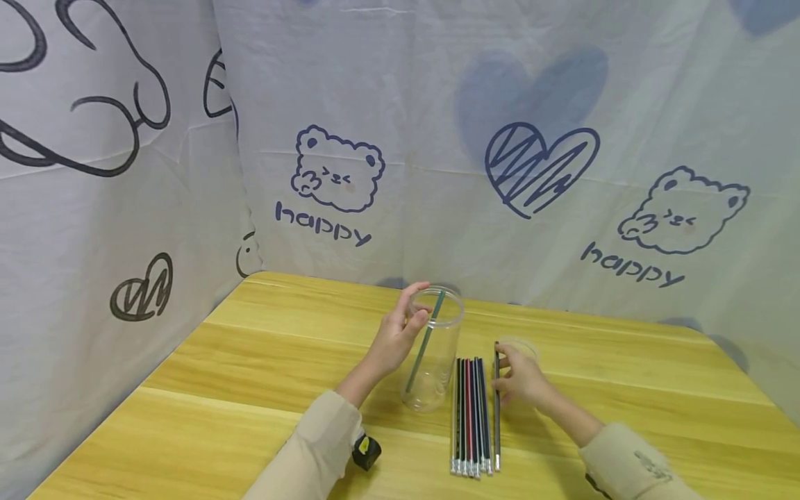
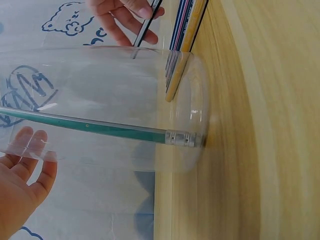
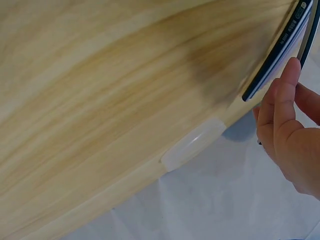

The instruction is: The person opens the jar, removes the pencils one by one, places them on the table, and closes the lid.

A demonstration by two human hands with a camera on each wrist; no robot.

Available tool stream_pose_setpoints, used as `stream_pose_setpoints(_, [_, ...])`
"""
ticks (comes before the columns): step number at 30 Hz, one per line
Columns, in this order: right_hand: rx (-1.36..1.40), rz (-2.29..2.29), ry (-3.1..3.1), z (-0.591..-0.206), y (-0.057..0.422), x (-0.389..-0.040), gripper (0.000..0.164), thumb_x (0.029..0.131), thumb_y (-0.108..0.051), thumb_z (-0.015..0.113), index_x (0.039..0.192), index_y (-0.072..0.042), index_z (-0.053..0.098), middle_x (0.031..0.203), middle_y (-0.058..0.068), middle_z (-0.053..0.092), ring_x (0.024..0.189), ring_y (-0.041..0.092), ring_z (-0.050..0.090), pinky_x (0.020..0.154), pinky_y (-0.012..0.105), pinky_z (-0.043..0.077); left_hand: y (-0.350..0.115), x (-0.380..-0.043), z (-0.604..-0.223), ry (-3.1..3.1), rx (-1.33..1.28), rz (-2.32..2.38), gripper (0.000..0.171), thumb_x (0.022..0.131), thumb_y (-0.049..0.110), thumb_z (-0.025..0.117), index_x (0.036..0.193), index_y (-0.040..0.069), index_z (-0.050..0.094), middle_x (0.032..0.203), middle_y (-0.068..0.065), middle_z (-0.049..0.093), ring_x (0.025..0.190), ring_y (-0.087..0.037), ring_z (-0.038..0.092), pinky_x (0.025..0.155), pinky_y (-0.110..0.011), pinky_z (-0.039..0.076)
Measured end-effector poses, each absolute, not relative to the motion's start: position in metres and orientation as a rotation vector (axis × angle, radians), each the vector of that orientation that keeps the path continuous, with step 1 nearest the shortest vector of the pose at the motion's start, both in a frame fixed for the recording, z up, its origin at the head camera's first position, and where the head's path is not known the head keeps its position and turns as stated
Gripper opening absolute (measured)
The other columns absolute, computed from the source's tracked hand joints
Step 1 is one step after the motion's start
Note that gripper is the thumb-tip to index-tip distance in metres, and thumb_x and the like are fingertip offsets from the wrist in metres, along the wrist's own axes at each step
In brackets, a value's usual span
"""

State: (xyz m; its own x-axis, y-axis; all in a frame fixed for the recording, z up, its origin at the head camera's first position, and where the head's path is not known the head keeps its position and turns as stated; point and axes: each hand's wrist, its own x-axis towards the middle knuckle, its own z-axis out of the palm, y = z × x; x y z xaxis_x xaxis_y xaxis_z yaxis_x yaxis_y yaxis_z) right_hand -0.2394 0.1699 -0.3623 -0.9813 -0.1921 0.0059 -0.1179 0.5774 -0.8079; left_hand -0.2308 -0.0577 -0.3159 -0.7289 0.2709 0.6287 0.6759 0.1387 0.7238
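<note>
A tall clear plastic jar (image 1: 440,368) stands on the table with its top open. Inside it leans a green pencil (image 2: 125,132), its eraser end down at the jar's bottom. My left hand (image 1: 394,342) grips the jar near the rim, thumb and fingers around its side. To the right of the jar lies a row of several pencils (image 1: 470,420), mostly dark with one red, their eraser ends toward me. My right hand (image 1: 523,380) pinches a dark pencil (image 1: 497,434) between thumb and fingers, just right of that row.
A clear round lid (image 3: 194,145) lies on the wooden table (image 1: 625,396) behind my right hand. Printed white cloth (image 1: 425,229) hangs along the table's back and left edges. A small black object (image 1: 366,451) sits at my left sleeve cuff.
</note>
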Motion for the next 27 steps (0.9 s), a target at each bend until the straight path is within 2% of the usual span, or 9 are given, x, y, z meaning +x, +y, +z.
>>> stream_pose_setpoints(12, [-0.179,-1.310,2.706,-0.368,0.167,-0.237,0.065,0.071,0.017,0.061,0.128,0.015,0.030,0.109,0.034,0.047,0.057,0.021,0.056,0.048,0.033,0.050,-0.057,-0.231,-0.316,-2.083,-0.904,-1.614,0.084,0.084,0.067,0.026,0.131,-0.002,0.031,0.101,-0.029,0.055,0.100,-0.038,0.052,0.076,-0.048,0.045])
stream_pose_setpoints(20, [-0.164,-1.273,2.716,-0.373,0.166,-0.237,0.059,0.069,0.017,0.063,0.122,0.017,0.036,0.101,0.026,0.050,0.058,0.021,0.055,0.047,0.031,0.050,-0.057,-0.231,-0.316,-2.090,-0.904,-1.608,0.084,0.084,0.068,0.025,0.131,-0.001,0.031,0.103,-0.029,0.055,0.100,-0.038,0.052,0.074,-0.047,0.045])
stream_pose_setpoints(27, [-0.129,-1.294,2.706,-0.377,0.163,-0.238,0.046,0.069,0.019,0.061,0.112,0.019,0.044,0.093,0.020,0.051,0.058,0.021,0.054,0.048,0.030,0.050,-0.057,-0.230,-0.316,-2.095,-0.906,-1.605,0.082,0.084,0.067,0.025,0.131,0.000,0.031,0.104,-0.029,0.055,0.100,-0.037,0.052,0.074,-0.047,0.045])
